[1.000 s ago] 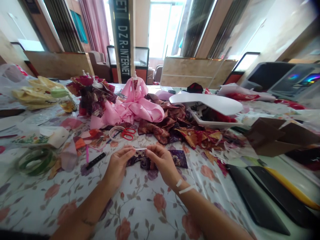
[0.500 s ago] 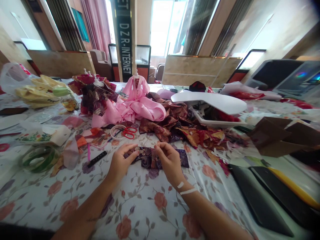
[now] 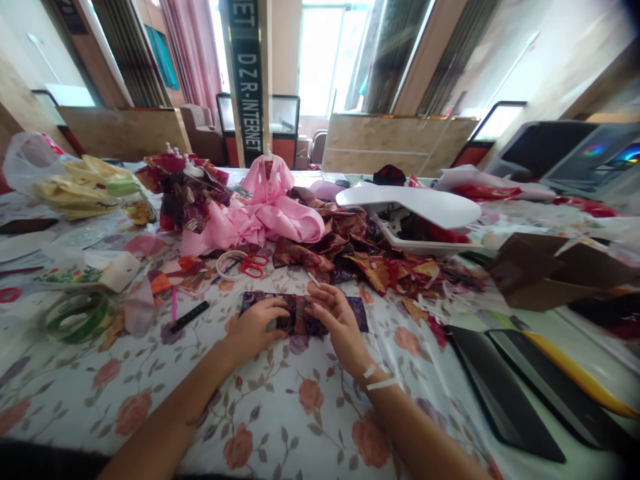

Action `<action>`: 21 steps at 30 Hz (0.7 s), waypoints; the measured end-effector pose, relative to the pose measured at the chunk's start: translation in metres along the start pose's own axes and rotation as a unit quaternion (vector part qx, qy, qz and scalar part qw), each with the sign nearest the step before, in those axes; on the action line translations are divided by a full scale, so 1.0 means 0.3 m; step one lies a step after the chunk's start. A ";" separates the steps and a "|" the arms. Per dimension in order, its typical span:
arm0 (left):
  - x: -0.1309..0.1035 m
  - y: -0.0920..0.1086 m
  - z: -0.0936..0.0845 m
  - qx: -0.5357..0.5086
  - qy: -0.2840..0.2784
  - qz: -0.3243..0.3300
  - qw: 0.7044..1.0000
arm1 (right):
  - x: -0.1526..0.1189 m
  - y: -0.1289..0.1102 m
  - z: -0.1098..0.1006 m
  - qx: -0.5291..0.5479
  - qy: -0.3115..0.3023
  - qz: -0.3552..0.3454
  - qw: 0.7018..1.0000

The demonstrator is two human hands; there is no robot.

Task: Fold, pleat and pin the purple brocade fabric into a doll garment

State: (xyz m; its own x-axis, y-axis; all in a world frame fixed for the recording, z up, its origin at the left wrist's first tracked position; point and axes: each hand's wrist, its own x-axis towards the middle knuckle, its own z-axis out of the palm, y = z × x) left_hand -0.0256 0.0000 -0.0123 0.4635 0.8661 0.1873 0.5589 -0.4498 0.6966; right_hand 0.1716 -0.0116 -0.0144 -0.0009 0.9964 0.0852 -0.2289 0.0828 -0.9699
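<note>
One sign [image 3: 249, 93] reads "DZR-INTERNET"; left hand [image 3: 257, 328] spread over patterned cloth [image 3: 299, 320], right hand's [image 3: 341, 323] grip unclear.

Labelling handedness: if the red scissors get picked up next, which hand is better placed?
Left, likely. The left hand rests on the dark patterned cloth, nearer the red scissors; the right hand seems to hold a white strip.

Tabletop [image 3: 270, 413]: open passage, near side of patterned cloth [image 3: 300, 319]. Obstructing beyond: red-handled scissors [image 3: 254, 265], pink fabric [image 3: 295, 219]. Flanking: green tape roll [image 3: 75, 319], left; black case [image 3: 505, 393], right.
</note>
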 end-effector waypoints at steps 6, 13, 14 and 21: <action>0.004 0.000 -0.005 -0.022 0.003 -0.021 1.000 | 0.005 0.020 -0.009 -0.008 -0.045 0.004 0.999; 0.010 -0.030 -0.024 -0.050 -0.012 -0.015 0.999 | -0.013 0.000 0.010 0.022 -0.061 0.037 0.997; 0.010 -0.031 -0.027 -0.051 -0.010 -0.010 0.999 | -0.016 -0.003 0.019 0.027 -0.064 0.044 0.997; 0.003 -0.015 -0.043 -0.075 0.020 -0.025 0.997 | -0.006 -0.025 0.070 0.071 -0.097 0.101 0.988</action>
State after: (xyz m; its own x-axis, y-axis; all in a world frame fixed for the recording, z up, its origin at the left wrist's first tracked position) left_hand -0.0368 0.0057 -0.0064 0.4074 0.8964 0.1748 0.4703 -0.3700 0.8012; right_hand 0.1530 -0.0145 -0.0026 -0.2432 0.9686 -0.0520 -0.3392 -0.1352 -0.9309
